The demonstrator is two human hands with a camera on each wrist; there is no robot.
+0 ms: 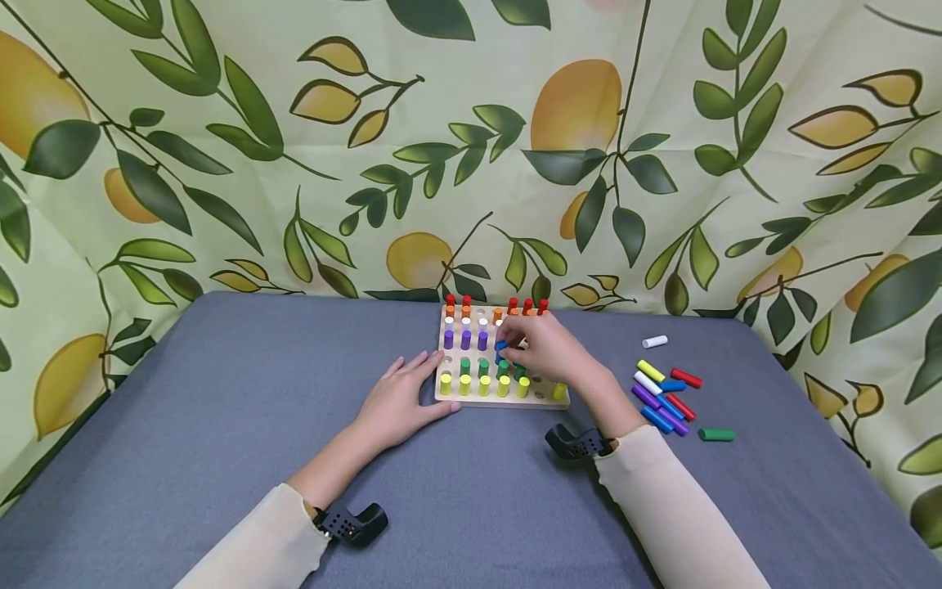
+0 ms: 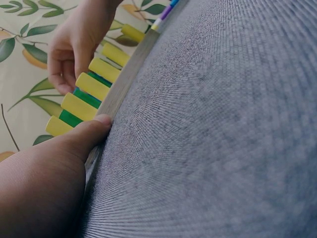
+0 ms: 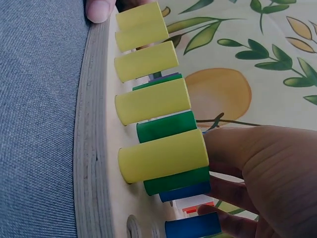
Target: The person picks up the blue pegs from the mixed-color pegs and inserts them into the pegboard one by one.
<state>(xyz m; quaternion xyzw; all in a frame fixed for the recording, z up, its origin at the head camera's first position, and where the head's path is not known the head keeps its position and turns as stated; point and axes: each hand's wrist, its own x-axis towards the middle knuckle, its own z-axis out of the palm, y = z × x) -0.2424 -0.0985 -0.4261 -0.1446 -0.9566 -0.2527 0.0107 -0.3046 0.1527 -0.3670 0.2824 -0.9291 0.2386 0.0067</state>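
A wooden pegboard (image 1: 471,400) carries rows of coloured pegs: red and orange at the back, then white, purple, green, and yellow pegs (image 1: 483,386) along the front. My left hand (image 1: 397,405) rests at the board's left front corner, fingers stretched along the left side, thumb (image 2: 101,121) against the front edge. Over the middle of the board, my right hand (image 1: 548,348) pinches a blue peg (image 1: 502,346) between thumb and fingers. The right hand hides the board's back right part. In the right wrist view, another blue peg (image 3: 193,226) stands beyond the yellow row.
To the right of the board lies a loose pile of pegs (image 1: 666,398) in blue, purple, red, white and yellow. A white peg (image 1: 655,341) and a green peg (image 1: 717,435) lie apart from it. Behind the grey cloth-covered table (image 1: 294,368) hangs a leaf-patterned curtain (image 1: 441,123).
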